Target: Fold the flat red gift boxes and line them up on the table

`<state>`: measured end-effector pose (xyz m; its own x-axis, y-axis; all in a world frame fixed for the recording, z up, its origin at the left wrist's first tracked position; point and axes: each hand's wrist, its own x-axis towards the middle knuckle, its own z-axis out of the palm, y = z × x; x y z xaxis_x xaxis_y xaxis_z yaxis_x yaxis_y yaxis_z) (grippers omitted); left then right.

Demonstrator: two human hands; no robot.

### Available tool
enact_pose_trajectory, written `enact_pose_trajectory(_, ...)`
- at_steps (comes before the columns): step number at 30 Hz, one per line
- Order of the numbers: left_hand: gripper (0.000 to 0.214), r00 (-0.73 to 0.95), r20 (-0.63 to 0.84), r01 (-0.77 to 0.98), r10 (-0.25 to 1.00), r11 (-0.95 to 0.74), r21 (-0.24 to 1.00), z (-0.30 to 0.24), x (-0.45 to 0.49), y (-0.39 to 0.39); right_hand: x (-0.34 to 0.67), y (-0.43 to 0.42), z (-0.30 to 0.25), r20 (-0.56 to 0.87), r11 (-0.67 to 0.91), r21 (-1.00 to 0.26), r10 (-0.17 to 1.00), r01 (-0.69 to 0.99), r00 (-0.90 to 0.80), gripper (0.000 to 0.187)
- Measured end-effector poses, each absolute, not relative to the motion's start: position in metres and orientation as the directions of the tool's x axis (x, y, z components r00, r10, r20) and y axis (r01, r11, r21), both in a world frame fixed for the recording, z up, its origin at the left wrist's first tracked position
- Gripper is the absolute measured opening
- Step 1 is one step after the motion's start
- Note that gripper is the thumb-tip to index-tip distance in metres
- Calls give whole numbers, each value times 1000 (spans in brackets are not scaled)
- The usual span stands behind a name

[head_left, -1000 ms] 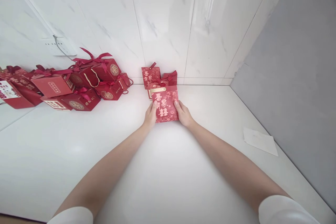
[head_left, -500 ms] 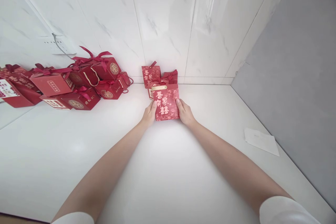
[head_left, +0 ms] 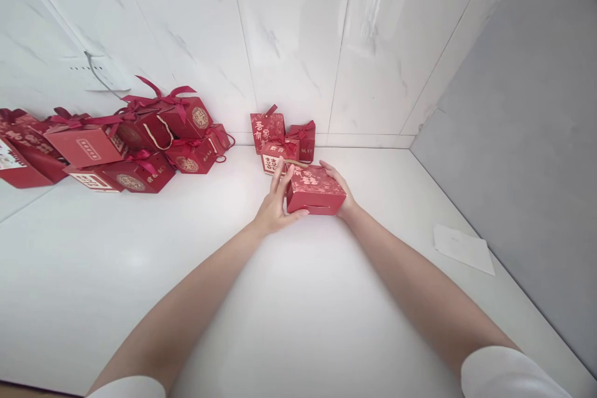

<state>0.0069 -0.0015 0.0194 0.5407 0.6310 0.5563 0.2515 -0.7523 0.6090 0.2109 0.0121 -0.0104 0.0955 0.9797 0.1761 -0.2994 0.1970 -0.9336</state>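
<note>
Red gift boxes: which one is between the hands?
The floral gift box with pale lettering, between the left hand and right hand, its plain red end facing the wearer. The other red gift boxes sit along the tiled wall, in neither hand.

We cannot see the part of the right hand (head_left: 344, 189) that the held box (head_left: 317, 193) covers, nor that box's far side. We cannot tell whether the left hand's (head_left: 275, 206) upper fingertips touch its handle (head_left: 298, 163). Those fingers partly hide the cream-fronted box (head_left: 269, 163) behind. At the left edge we lose part of the white label (head_left: 7, 158). The grey cord's (head_left: 99, 78) lower end vanishes behind bow-tied boxes (head_left: 187, 123), and the bottom edge cuts both white sleeves (head_left: 504, 373)
</note>
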Motion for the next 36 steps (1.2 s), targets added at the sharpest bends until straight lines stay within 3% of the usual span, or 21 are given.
enact_pose_trajectory(3, 82, 434, 712, 131, 552, -821, 556, 20, 17, -13, 210, 5, -3, 80, 11, -851, 991, -525, -108, 41)
enact_pose_trajectory(5, 71, 286, 773, 59, 566, -816, 576, 17, 23, -19, 209, 3, -2, 28, -77, -833, 983, -548, -180, 46)
enact_pose_trajectory(11, 60, 27, 573, -42, 819, -572, 819, 10, 30, -21, 212, 7, -9, -82, -120, -886, 991, -449, -104, 52)
enact_pose_trajectory(14, 80, 48, 625, -36, 779, -624, 780, 8, 25, -11, 211, 7, -8, -53, -82, -909, 995, -409, -80, 47)
enact_pose_trajectory(18, 117, 210, 690, -1, 693, -705, 709, 4, 23, -1, 208, 6, -5, -20, -27, -898, 1000, -440, -21, 42)
enact_pose_trajectory(22, 116, 299, 699, 19, 650, -736, 676, 1, 25, 1, 210, 8, -4, -18, -10, -893, 1000, -449, 14, 40)
enact_pose_trajectory(27, 100, 259, 691, 56, 674, -725, 686, 1, 27, -2, 211, 8, -6, -15, -12, -909, 1000, -417, 4, 41)
enact_pose_trajectory(30, 89, 199, 618, 141, 761, -646, 750, 3, 26, -4, 208, 6, -7, -14, 22, -916, 996, -401, 87, 40)
enact_pose_trajectory(32, 86, 152, 536, 235, 831, -557, 797, 5, 23, -5, 208, 5, -7, 31, 117, -924, 972, -363, 235, 41)
enact_pose_trajectory(36, 95, 152, 480, 308, 864, -503, 808, 7, 18, 0, 215, 0, -3, 222, 344, -932, 793, -116, 568, 45)
